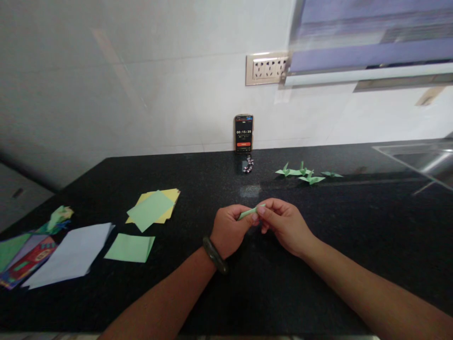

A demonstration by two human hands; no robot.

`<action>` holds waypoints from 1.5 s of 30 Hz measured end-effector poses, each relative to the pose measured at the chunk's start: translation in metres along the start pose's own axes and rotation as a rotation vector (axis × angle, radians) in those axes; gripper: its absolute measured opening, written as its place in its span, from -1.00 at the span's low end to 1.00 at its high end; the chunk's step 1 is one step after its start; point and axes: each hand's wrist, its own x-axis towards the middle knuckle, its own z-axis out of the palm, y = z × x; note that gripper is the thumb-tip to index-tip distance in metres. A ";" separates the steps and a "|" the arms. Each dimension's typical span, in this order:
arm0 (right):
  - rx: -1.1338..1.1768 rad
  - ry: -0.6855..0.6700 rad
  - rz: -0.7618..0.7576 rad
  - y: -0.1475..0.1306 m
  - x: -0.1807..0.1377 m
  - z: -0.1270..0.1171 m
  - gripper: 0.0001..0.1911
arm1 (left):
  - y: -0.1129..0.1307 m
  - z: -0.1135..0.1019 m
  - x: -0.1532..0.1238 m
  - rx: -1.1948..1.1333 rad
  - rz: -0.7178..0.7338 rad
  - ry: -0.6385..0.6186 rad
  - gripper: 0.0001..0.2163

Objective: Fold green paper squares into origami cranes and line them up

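Observation:
Between my two hands, above the black countertop, is a small folded piece of green paper (247,214). My left hand (229,230), with a dark bangle at its wrist, pinches the paper's left part between thumb and fingers. At the other end, my right hand (283,224) grips the tip with thumb and index finger. Fingers cover much of the paper, so its full shape is hidden. Several green folded paper cranes (307,177) sit farther back on the right. To the left lies a green sheet (150,210) on a yellow paper stack (172,200).
A folded green sheet (129,248) and white papers (72,252) lie at left, beside a colourful packet (30,259) and crumpled paper (61,218). A phone (244,134) showing a timer leans on the wall, its beaded strap (249,164) below. A sink edge (410,163) is at right.

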 end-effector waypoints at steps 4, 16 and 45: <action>-0.010 0.001 -0.007 0.000 -0.001 0.000 -0.80 | 0.001 0.000 -0.001 -0.002 -0.008 0.002 -0.80; 0.010 0.025 0.030 0.000 0.000 0.002 -0.80 | 0.001 0.002 -0.001 -0.068 -0.035 -0.023 -0.83; 0.042 0.002 0.090 0.000 0.002 -0.002 -0.81 | 0.008 0.003 0.000 -0.245 -0.212 -0.087 -0.90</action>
